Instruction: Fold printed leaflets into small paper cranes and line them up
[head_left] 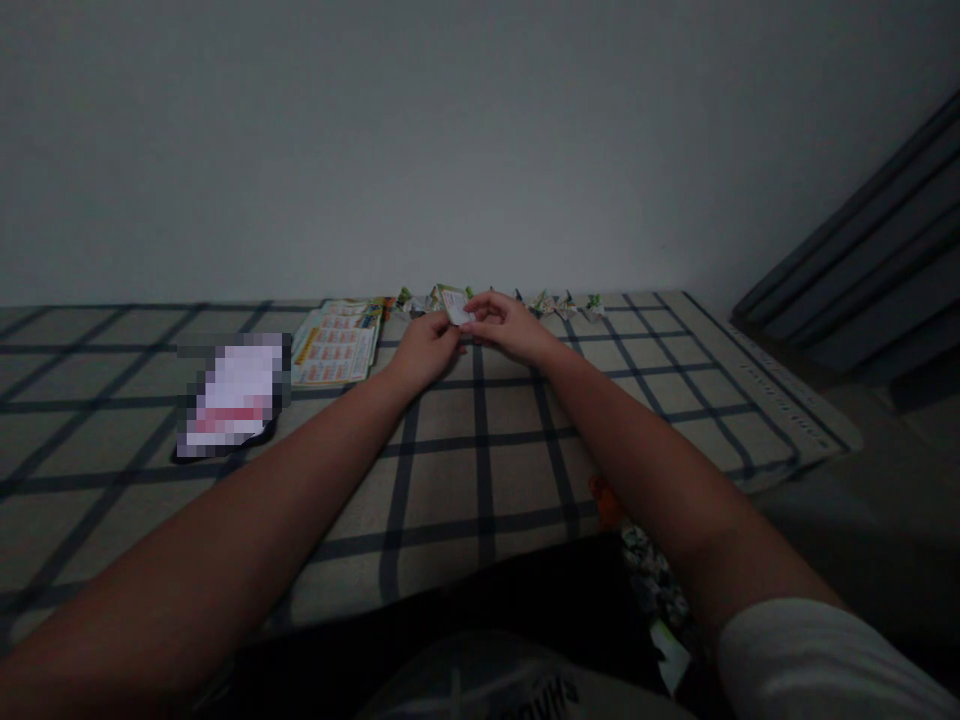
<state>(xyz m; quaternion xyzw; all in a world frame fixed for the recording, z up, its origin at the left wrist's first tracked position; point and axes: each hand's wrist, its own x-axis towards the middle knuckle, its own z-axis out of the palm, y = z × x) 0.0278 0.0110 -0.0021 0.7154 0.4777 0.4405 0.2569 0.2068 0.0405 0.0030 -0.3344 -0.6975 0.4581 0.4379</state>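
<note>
A small piece of printed paper (454,304), whitish with a coloured edge, is between my hands near the far side of the checked cloth. My left hand (430,346) has its fingers closed at the paper's lower left edge. From the right, my right hand (508,325) pinches the same paper between thumb and fingers. Behind the hands stands a row of several small folded paper pieces (566,304), partly hidden by my fingers. Left of them lies a stack of printed sheets (335,343) with coloured blocks on top.
A phone-like object with a blurred bright screen (240,390) lies on the checked cloth (450,470) left of the sheets. A plain wall (450,150) rises behind. More crumpled or folded paper pieces (652,575) and an orange item (606,502) lie by my right forearm. A grey curtain (870,270) hangs at right.
</note>
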